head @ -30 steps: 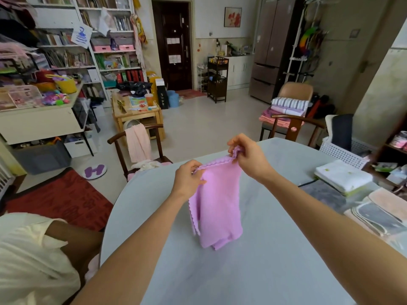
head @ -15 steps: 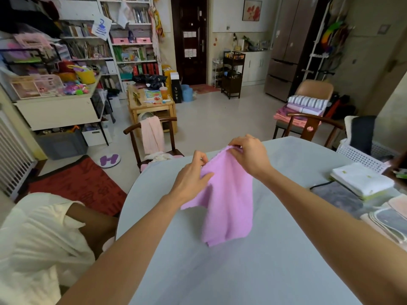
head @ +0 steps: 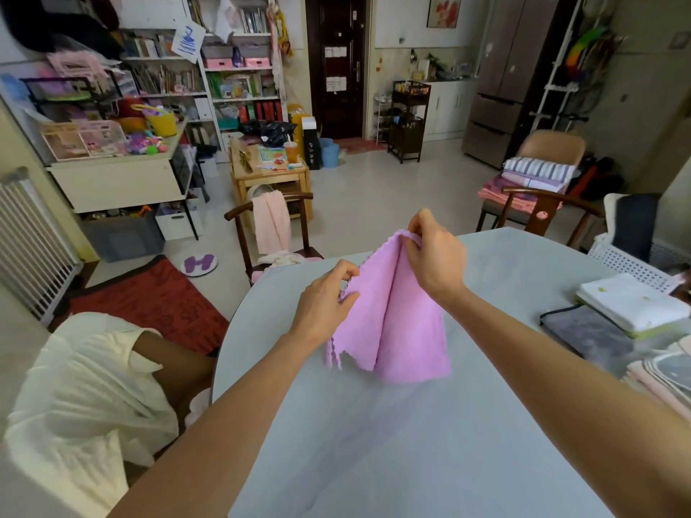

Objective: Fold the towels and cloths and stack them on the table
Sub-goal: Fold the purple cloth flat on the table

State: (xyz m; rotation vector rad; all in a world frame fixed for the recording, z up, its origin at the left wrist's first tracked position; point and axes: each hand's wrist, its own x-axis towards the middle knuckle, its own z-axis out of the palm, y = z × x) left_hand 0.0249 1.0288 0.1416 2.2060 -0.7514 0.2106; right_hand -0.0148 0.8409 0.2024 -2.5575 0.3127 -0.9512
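Note:
A small lilac cloth (head: pixel 396 315) with a scalloped edge hangs doubled over the pale grey table (head: pixel 411 443), its lower end touching the tabletop. My right hand (head: pixel 435 256) pinches its top corner, held highest. My left hand (head: pixel 327 300) pinches the cloth's left edge a little lower and to the left. At the table's right side lie folded cloths: a white one (head: pixel 632 302) on a dark grey one (head: pixel 590 336), with pinkish and grey ones (head: pixel 662 375) nearer me.
A wooden chair (head: pixel 275 226) with a pink towel over its back stands at the table's far edge. Another chair (head: pixel 534 181) at the far right holds stacked folded linens. A white perforated basket (head: pixel 632 261) sits by the table's right edge.
My left hand has slid down and left along the cloth's edge, spreading the lilac cloth wider, while my right hand keeps the top corner. The camera view has shifted left.

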